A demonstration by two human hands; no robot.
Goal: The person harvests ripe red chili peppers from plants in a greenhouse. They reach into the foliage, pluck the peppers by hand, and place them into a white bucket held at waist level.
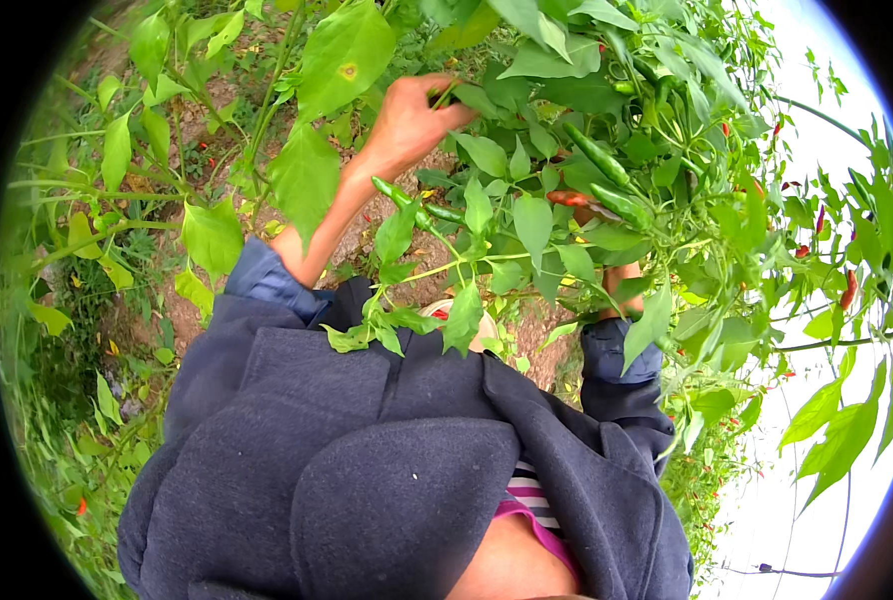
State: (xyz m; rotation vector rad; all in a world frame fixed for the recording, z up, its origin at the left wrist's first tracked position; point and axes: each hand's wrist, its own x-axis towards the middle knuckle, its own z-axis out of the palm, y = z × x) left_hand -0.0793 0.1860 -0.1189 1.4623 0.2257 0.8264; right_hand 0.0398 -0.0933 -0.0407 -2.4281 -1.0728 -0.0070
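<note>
My left hand (420, 116) reaches up into the chili pepper plant (533, 225), its thumb and fingers pinched around a green stem; a small dark thing also shows there. My right hand (586, 216) is mostly hidden behind leaves, beside a red chili pepper (569, 198) and a green chili pepper (620, 207); its grip is not visible. Another green chili pepper (598, 155) hangs just above. Nearer my left forearm, a long green chili pepper (401, 201) hangs on a branch. Below the leaves, close to my jacket, a pale round container (485, 330) shows partly, with something red in it.
Leafy branches (461, 262) cross between my forearms. A large spotted leaf (345, 60) and more pepper foliage stand at the left. Bare soil (540, 337) shows beneath the plants. At the right, more plants bear red chili peppers (849, 289) against a bright white background.
</note>
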